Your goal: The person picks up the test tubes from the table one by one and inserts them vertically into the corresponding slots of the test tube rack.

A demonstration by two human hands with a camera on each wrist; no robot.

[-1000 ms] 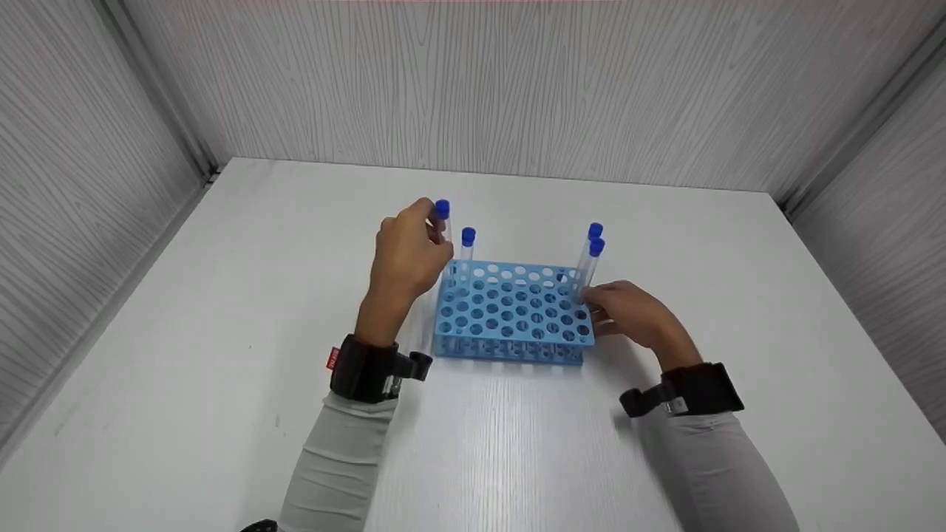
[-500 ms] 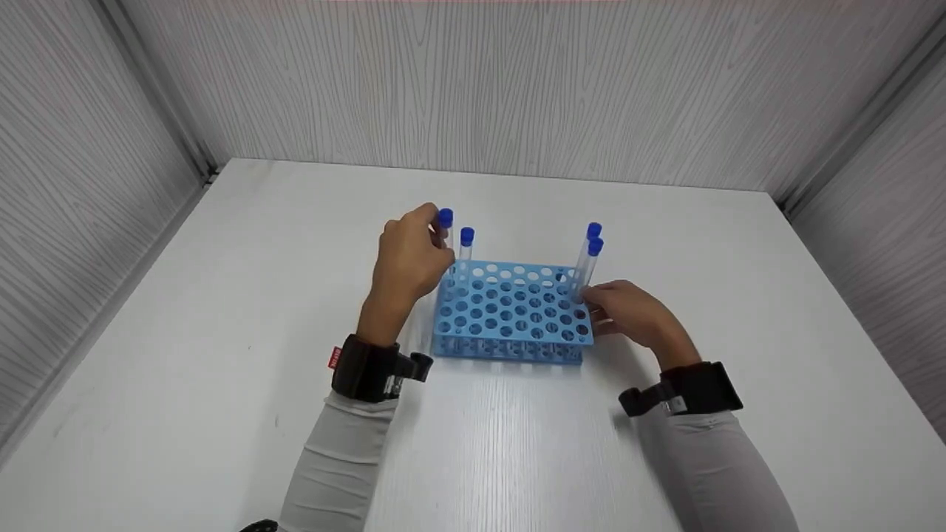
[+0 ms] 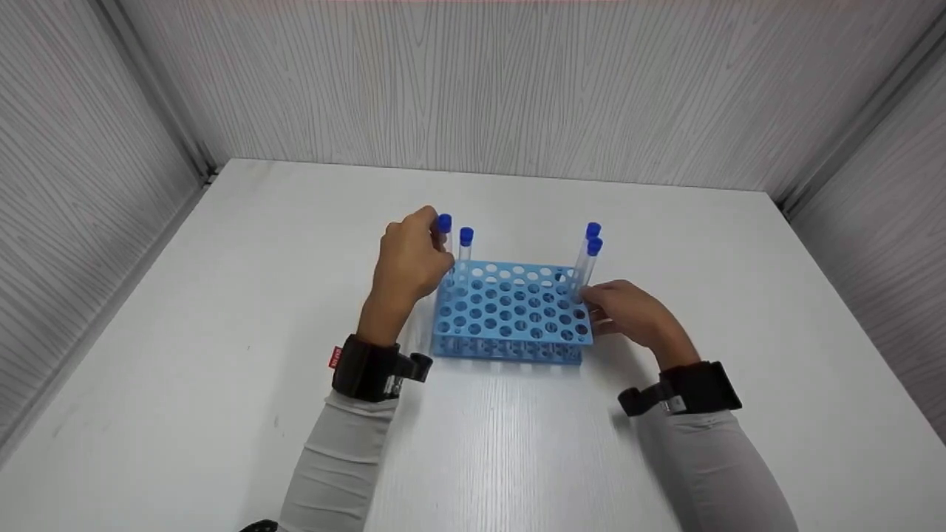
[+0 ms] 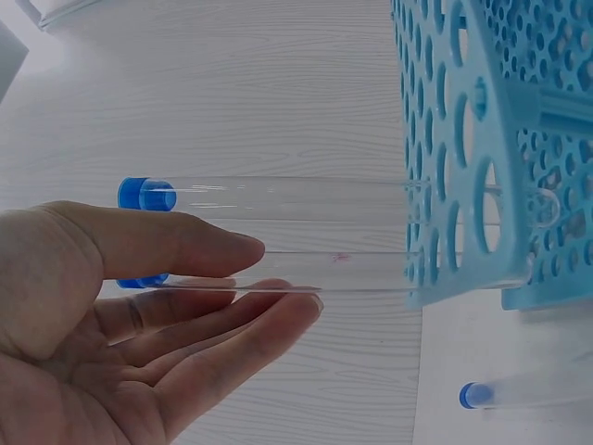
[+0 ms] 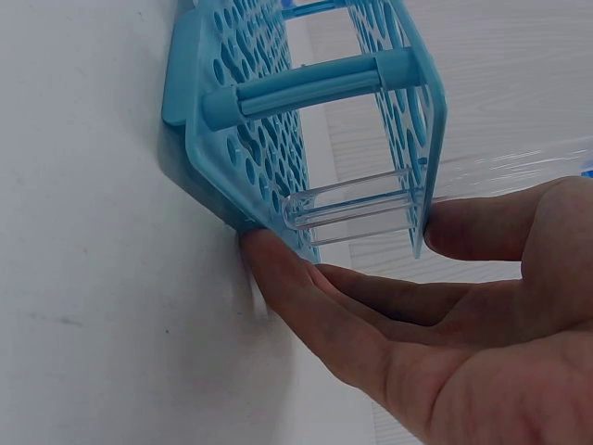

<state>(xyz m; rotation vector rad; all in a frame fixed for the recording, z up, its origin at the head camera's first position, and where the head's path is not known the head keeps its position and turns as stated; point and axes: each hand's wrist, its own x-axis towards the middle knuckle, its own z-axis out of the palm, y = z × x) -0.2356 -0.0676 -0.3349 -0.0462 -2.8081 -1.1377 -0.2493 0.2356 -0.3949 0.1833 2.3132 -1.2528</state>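
My left hand [image 3: 410, 255] pinches a clear test tube [image 4: 371, 271] with a blue cap between thumb and fingers. The tube's lower part passes through the top plate of a light-blue test tube rack [image 3: 506, 310], at its far left corner. Right beside it, a second blue-capped tube [image 4: 278, 197] stands in the rack. At the rack's right end my right hand [image 3: 628, 310] grips the frame, thumb at the top plate's edge and fingers at the base, as the right wrist view shows. Two more capped tubes [image 3: 593, 247] stand tilted in that end, close to the thumb.
Another blue-capped tube [image 4: 477, 396] lies on the white table [image 3: 488, 443] just left of the rack. Grey wood-grain panels [image 3: 473, 89] enclose the table at the back and both sides. Black straps [image 3: 702, 388] with small cameras sit on the wrists.
My left hand has come down a little, and the test tube it pinches has sunk lower into the rack. The right hand has stayed on the rack's right end.
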